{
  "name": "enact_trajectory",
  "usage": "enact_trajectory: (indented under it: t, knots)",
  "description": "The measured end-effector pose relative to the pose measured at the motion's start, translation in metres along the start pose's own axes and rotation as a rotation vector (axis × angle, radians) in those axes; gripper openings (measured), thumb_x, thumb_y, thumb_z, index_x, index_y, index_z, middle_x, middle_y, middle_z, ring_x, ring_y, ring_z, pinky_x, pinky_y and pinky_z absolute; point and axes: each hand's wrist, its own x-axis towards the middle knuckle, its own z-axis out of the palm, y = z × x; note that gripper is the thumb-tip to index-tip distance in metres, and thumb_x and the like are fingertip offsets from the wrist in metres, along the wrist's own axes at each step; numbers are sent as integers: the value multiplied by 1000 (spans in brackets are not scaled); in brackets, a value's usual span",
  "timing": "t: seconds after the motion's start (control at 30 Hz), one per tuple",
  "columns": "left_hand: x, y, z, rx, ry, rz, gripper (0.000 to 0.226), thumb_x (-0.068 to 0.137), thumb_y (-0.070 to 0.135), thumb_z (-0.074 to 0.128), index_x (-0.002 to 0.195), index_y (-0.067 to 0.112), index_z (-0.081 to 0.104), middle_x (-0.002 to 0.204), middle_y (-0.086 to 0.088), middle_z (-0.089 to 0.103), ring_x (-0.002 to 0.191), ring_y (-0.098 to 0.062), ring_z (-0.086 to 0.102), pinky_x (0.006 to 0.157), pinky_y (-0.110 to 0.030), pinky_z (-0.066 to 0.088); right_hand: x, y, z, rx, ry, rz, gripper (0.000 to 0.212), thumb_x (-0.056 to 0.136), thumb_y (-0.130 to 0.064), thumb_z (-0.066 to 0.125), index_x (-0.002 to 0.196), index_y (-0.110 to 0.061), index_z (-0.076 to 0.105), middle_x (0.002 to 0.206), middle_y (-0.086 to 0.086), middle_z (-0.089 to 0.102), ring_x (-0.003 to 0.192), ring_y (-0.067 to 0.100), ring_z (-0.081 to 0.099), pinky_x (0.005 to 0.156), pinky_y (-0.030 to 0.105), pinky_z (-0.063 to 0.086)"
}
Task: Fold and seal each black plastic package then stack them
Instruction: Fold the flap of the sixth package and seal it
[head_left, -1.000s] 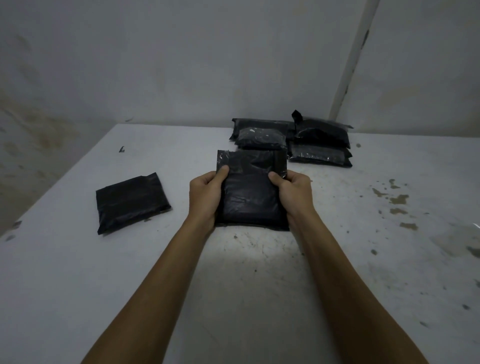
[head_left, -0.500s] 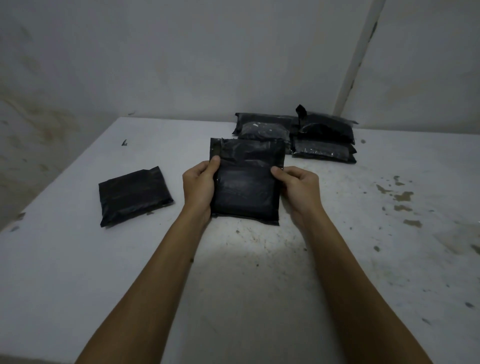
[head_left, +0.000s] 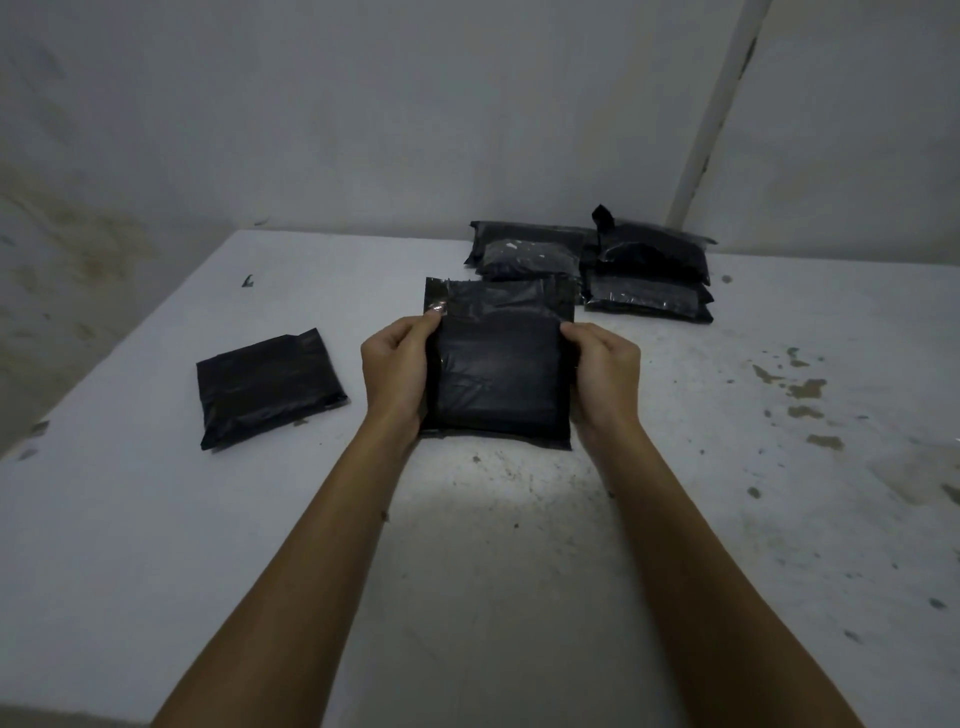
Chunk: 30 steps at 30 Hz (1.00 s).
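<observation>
A black plastic package (head_left: 498, 374) lies flat in the middle of the white table (head_left: 519, 545), its open flap pointing away from me. My left hand (head_left: 397, 371) grips its left edge, thumb on top near the flap. My right hand (head_left: 602, 374) grips its right edge the same way. A folded black package (head_left: 267, 387) lies alone to the left. At the back of the table sits a pile of several black packages (head_left: 597, 265), some lying on others.
The table stands in a corner against pale stained walls (head_left: 363, 130). A white pipe (head_left: 717, 114) runs up the wall behind the pile. Brown stains (head_left: 800, 389) mark the table's right side. The table's left edge runs diagonally near the folded package.
The package has tilted up and come back down flat between my hands. Both hands have kept their grip on its sides, and my thumbs sit higher near the flap.
</observation>
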Motion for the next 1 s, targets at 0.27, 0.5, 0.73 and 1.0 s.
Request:
enact_trajectory:
  t: [0.27,0.5,0.73,1.0]
  knots:
    - [7,3,-15,-22,-213,-67,7,93,9,72,93,8,79,96,-9,77,90,-21,70,76,-28,57,2,0,-7,-18,-30,-9,17,99,-15,66,92,-9,81,95,6,79,95,20,74,87,35,61]
    - [12,8,-27,12,-307,-95,10,98,8,67,98,11,76,93,-3,78,83,-13,73,66,-24,58,5,-1,-19,34,-234,-2,15,98,-8,65,100,4,74,102,15,76,94,24,73,89,36,60]
    - [16,8,-33,57,-302,-67,10,96,3,67,102,6,75,96,-6,78,87,-18,75,66,-27,59,5,-4,-22,-10,-251,-6,9,94,1,67,96,5,74,93,15,77,83,22,73,75,31,60]
    - [19,7,-40,17,-353,-68,17,95,-3,64,101,7,75,97,-8,77,89,-22,75,68,-33,61,6,-6,-28,6,-271,-11,11,93,4,67,97,0,75,91,10,78,79,17,74,70,26,58]
